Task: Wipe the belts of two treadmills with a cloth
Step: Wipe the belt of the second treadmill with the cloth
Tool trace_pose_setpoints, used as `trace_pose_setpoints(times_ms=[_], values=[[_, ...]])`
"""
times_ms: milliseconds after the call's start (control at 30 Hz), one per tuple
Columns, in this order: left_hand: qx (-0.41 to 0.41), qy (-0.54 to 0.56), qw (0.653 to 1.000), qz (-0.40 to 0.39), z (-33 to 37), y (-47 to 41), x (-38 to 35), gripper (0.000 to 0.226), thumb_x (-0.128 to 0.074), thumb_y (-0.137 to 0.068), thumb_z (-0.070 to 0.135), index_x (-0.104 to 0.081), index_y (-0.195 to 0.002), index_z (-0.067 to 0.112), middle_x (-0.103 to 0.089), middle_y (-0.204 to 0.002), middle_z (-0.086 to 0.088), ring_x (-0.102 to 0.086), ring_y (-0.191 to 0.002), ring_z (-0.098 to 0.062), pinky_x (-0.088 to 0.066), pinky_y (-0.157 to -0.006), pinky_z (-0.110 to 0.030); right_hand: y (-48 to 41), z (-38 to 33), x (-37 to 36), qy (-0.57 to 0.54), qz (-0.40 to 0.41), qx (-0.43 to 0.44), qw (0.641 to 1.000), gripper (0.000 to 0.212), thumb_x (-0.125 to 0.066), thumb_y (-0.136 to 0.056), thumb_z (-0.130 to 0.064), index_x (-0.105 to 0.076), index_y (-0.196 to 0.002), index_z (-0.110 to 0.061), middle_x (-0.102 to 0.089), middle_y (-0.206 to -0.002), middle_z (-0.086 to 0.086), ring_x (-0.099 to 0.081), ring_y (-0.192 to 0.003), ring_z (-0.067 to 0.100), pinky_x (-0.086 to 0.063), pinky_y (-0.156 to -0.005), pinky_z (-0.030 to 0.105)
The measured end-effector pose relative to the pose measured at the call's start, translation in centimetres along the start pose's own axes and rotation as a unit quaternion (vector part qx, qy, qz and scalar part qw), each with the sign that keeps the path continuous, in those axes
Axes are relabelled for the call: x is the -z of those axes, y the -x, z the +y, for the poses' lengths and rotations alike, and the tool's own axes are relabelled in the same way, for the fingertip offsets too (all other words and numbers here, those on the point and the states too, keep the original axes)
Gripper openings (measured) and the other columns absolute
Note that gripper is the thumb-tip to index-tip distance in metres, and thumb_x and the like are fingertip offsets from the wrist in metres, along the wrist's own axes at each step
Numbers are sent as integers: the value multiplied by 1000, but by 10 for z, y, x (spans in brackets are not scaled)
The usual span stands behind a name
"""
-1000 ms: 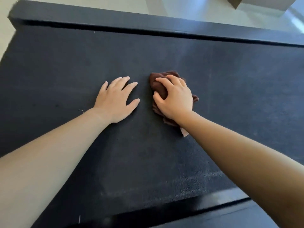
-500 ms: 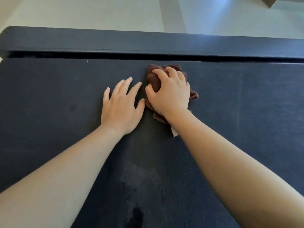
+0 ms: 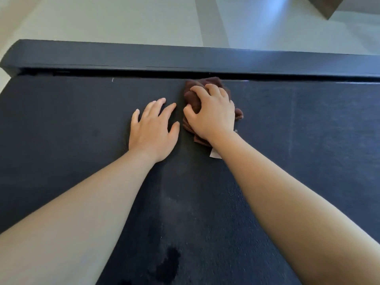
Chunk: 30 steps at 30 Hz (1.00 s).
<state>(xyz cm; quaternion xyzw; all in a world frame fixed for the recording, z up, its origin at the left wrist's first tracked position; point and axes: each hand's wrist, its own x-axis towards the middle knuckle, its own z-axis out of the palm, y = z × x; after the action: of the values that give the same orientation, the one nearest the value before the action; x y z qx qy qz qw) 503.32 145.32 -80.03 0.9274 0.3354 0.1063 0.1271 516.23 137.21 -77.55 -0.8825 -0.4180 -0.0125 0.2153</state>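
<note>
A dark treadmill belt [image 3: 298, 140] fills most of the view. My right hand [image 3: 211, 114] grips a bunched brown cloth [image 3: 192, 100] and presses it on the belt, right at the belt's far edge beside the side rail. A white tag [image 3: 214, 154] of the cloth pokes out under my right wrist. Just left of the cloth, my left hand [image 3: 153, 128] lies flat on the belt with its fingers spread and straight.
A black side rail [image 3: 123, 56] runs along the far edge of the belt, with a dark gap under it. Pale floor [image 3: 102, 19] lies beyond. A dark wet-looking patch [image 3: 168, 266] marks the belt near me. A brown box corner [image 3: 324, 5] shows top right.
My right hand has pushed the cloth away from me, up to the side rail. My left hand has slid forward and closer to the right one.
</note>
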Motion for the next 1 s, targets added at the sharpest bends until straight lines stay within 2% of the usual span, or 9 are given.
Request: trace_pose_setpoints(times_ms=[100,267,433,800,1000], values=[[-16,38,999,-8,-2,4,8,48,-40,-94,35,-35,-141,27,-26,-153,3,-16,-142,-14,-7,-115,-43,42,-2,5,-4,9,5,1000,45,-50,-87,-45,-52,-130,-29,-50,-133,4,-40,-125,27,-37,-100,49],[-85,1,995,-57,-33,59,27,50,-35,-97,38,-29,-145,26,-20,-155,2,-13,-143,-18,-10,-115,-40,113,-24,14,-4,15,1,1000,43,-51,-86,-44,-55,-125,-29,-53,-127,1,-43,-118,26,-37,-97,45],[-98,-22,993,-62,-72,101,51,49,-35,-97,38,-30,-144,29,-21,-155,3,-15,-143,-17,-13,-115,-42,162,-65,11,-15,-14,25,999,45,-51,-86,-47,-53,-129,-32,-48,-137,-2,-37,-127,23,-33,-105,51],[-79,-33,995,-59,-114,52,57,53,-38,-93,45,-31,-143,31,-24,-153,1,-16,-142,-18,-11,-115,-47,84,-96,-23,-28,12,19,999,45,-54,-84,-47,-57,-126,-31,-52,-134,-1,-42,-126,24,-35,-105,49],[-82,-18,996,-21,-121,41,49,53,-42,-87,49,-36,-139,36,-28,-151,2,-20,-140,-16,-13,-115,-45,17,-96,-42,-20,27,2,999,47,-52,-83,-50,-56,-126,-32,-53,-133,1,-42,-126,26,-36,-102,48]])
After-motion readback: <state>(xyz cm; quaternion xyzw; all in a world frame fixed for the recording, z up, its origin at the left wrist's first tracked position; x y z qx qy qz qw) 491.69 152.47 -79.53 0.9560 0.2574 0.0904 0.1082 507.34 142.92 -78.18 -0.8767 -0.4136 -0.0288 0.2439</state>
